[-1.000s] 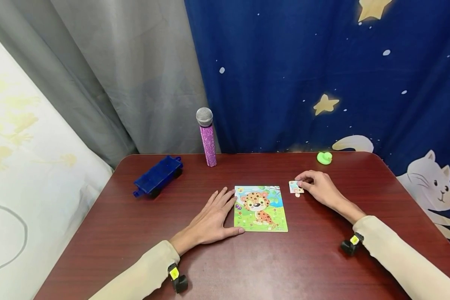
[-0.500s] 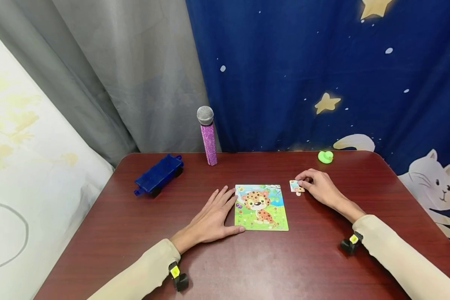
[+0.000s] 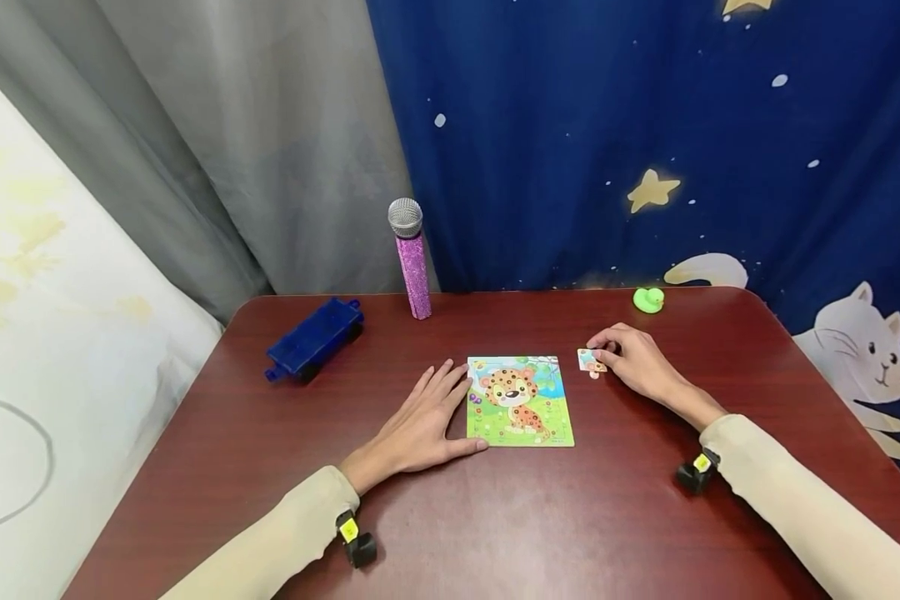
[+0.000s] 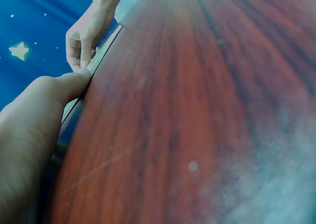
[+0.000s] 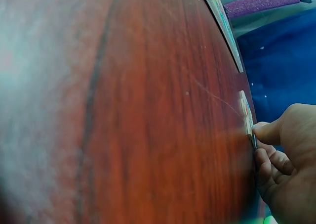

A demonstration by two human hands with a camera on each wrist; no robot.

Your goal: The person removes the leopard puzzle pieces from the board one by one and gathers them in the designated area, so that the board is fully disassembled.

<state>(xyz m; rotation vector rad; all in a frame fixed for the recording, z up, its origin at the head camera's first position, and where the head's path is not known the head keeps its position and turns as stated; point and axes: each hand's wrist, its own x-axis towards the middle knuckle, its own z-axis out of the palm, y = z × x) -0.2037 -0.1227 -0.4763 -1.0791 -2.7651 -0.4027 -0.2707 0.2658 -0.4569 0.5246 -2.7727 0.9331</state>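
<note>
A square leopard puzzle board (image 3: 521,408) lies on the dark red table in the head view. My left hand (image 3: 423,421) rests spread at its left side, with fingertips and thumb on its edge. To the right of the board, my right hand (image 3: 633,360) pinches a small puzzle piece (image 3: 587,362) between thumb and fingers; a rounded tab sticks out on its near side. In the right wrist view the piece (image 5: 246,112) shows edge-on, low over the tabletop. The curled fingers cover its right end.
A blue toy wagon (image 3: 315,340) stands at the back left of the table. Behind the board, a microphone with a purple glittery handle (image 3: 415,279) stands upright near the far edge. A green toy duck (image 3: 648,300) sits at the back right. Curtains hang behind the table.
The head view has tilted slightly, so everything sits a little higher in it. Both hands, the board and the pinched puzzle piece keep nearly the same places.
</note>
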